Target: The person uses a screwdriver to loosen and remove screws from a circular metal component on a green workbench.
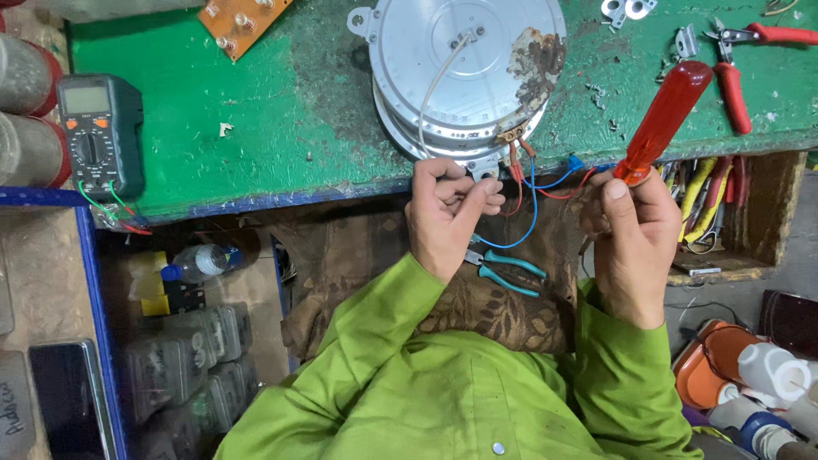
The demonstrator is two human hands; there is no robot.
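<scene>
Head view: the left hand [445,215], fingers curled tight, pinches wire ends hidden within its fist, just below the round metal heating plate [464,72] at the green desk's [256,128] front edge. The right hand [630,234] is closed around a red-handled screwdriver [665,119], its blade concealed behind the fingers.

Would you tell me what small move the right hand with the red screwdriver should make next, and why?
Probably bring the screwdriver tip toward the wire terminals at the round metal plate rim: the right hand holds it off to the side while the left hand pinches the wires there.
</scene>
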